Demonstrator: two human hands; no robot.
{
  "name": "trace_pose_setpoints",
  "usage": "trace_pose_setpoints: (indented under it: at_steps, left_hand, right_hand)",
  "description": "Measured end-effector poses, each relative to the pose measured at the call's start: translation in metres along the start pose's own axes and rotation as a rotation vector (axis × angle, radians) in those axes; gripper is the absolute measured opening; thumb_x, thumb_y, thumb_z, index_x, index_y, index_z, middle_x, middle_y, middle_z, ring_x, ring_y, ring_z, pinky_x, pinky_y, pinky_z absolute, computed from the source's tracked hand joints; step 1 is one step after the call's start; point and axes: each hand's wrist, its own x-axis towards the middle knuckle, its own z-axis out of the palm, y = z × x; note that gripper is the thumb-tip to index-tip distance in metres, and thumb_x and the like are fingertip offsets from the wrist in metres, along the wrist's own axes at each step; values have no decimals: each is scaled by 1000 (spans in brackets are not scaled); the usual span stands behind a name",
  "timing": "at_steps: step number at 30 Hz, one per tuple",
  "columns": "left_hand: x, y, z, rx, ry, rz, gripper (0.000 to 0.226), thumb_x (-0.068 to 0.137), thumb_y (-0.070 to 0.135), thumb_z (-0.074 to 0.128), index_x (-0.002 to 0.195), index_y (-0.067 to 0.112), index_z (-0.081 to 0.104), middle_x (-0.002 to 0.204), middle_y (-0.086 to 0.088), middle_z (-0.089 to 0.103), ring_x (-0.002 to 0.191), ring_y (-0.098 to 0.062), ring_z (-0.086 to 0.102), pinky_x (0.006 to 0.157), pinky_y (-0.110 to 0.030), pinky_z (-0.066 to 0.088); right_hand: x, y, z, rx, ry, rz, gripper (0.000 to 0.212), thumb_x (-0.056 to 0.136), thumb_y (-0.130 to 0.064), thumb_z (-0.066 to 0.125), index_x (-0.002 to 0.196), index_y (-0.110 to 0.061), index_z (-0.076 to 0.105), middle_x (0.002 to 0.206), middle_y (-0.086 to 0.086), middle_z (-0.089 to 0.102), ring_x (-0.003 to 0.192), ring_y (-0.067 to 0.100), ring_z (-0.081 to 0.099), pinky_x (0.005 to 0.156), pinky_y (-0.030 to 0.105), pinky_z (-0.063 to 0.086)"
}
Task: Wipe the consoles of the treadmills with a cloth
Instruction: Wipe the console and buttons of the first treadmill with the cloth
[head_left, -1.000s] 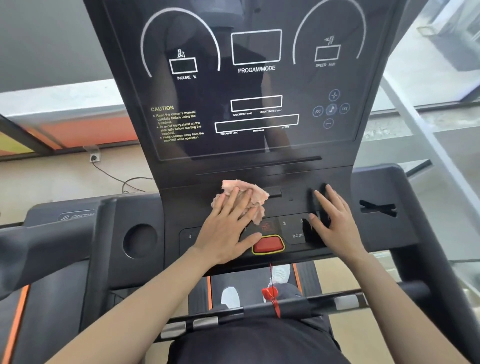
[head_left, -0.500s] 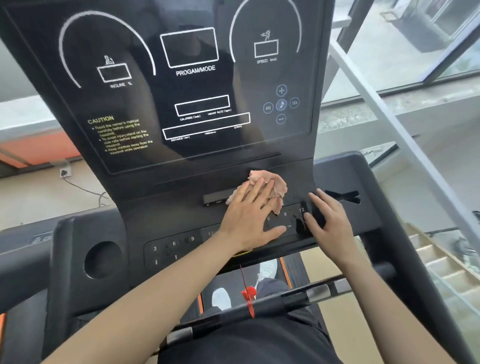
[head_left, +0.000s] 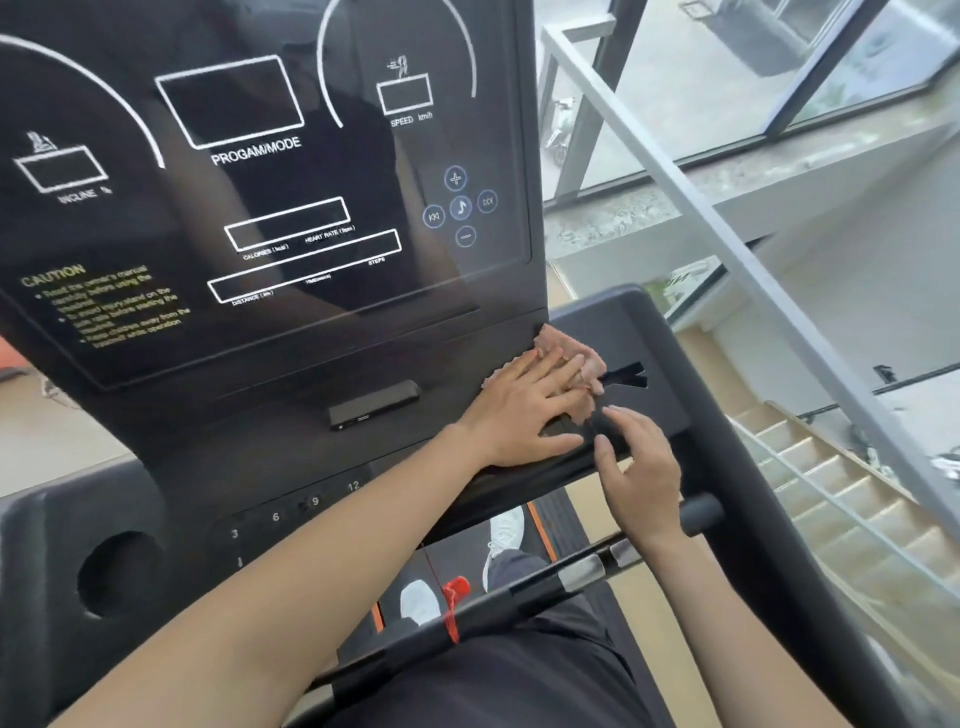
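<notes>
A black treadmill console (head_left: 291, 426) fills the view, with a dark display panel (head_left: 249, 171) above and number buttons on the lower ledge. A pink cloth (head_left: 574, 345) lies at the console's right end, below the display's lower right corner. My left hand (head_left: 524, 410) lies flat on the cloth with straight fingers and presses it against the console. My right hand (head_left: 636, 467) hovers just beside it at the ledge's right edge, its fingers loosely bent and holding nothing.
A black handlebar (head_left: 545, 582) with silver grip sensors crosses below the console, and a red safety clip (head_left: 454, 590) hangs there. A round cup holder (head_left: 119, 571) sits at the lower left. A grey railing (head_left: 727, 234), glass and a staircase (head_left: 841, 499) lie to the right.
My left hand has slid the cloth rightward along the console ledge, from near the red stop button to the right end. My right hand lifted off the console edge. The view turned right.
</notes>
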Motion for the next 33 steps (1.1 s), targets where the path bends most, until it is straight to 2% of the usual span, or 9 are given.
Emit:
trace_pose_setpoints:
  at_steps: [3, 6, 10, 13, 16, 19, 22, 25, 33]
  left_hand:
    - [-24, 1, -4, -127, 215, 30, 52, 93, 42, 61, 142, 28, 61, 167, -4, 34, 159, -29, 21, 129, -47, 18]
    - [-69, 8, -7, -120, 462, -211, 42, 86, 35, 68, 125, 20, 72, 145, -1, 62, 142, -25, 49, 112, -49, 43]
    - [-116, 14, 2, 26, 294, -548, 72, 82, 61, 61, 141, 19, 59, 153, -2, 53, 146, -26, 43, 115, -48, 40]
    - [-127, 18, 9, 89, 177, -584, 88, 81, 71, 55, 150, 17, 49, 163, -3, 41, 152, -26, 34, 122, -47, 32]
    - [-126, 16, 8, 94, 171, -595, 90, 80, 74, 53, 151, 18, 49, 164, -1, 40, 153, -24, 33, 123, -45, 30]
    - [-127, 14, 7, 86, 172, -578, 90, 81, 76, 52, 151, 19, 48, 164, 1, 40, 153, -23, 33, 123, -44, 31]
    - [-128, 12, 9, 80, 183, -563, 90, 83, 77, 51, 152, 20, 47, 164, 2, 39, 154, -22, 32, 124, -44, 30]
    - [-130, 12, 10, 76, 195, -561, 89, 84, 76, 51, 152, 19, 47, 164, 1, 39, 154, -23, 32, 125, -44, 30]
    - [-137, 4, 8, 49, 200, -495, 89, 84, 74, 53, 153, 19, 47, 165, 1, 38, 154, -22, 32, 124, -40, 27]
  right_hand:
    - [8, -11, 2, 8, 35, -140, 32, 89, -4, 68, 121, -6, 69, 124, 7, 68, 117, 22, 61, 109, 21, 41]
    - [23, -19, 7, -65, -87, -308, 42, 89, -11, 70, 131, -7, 65, 140, 8, 60, 133, 28, 52, 115, 37, 40]
    - [48, -26, 18, -287, -349, -444, 66, 96, -43, 59, 156, -27, 37, 169, 2, 21, 158, 27, 11, 128, 47, 15]
    - [60, -22, 25, -437, -544, -405, 71, 100, -62, 42, 161, -42, 12, 172, -3, 0, 159, 25, -8, 128, 49, 7]
    - [56, -14, 23, -464, -579, -357, 73, 101, -63, 37, 161, -40, 4, 171, -1, -14, 158, 21, -13, 130, 45, 3]
    - [36, -15, 21, -481, -561, -267, 73, 101, -62, 32, 162, -35, 1, 171, 3, -15, 156, 20, -17, 129, 43, -1]
    - [3, -21, 22, -508, -555, -219, 78, 98, -67, 22, 163, -29, 1, 171, 8, -12, 157, 32, -13, 128, 50, -2]
    - [-19, -24, 16, -526, -596, -203, 80, 94, -72, 19, 162, -35, 1, 170, 0, -13, 155, 33, -21, 127, 50, -9]
    - [-3, -39, 25, -562, -615, -262, 74, 93, -76, 27, 159, -45, 17, 171, -8, 6, 154, 47, -13, 124, 63, 0]
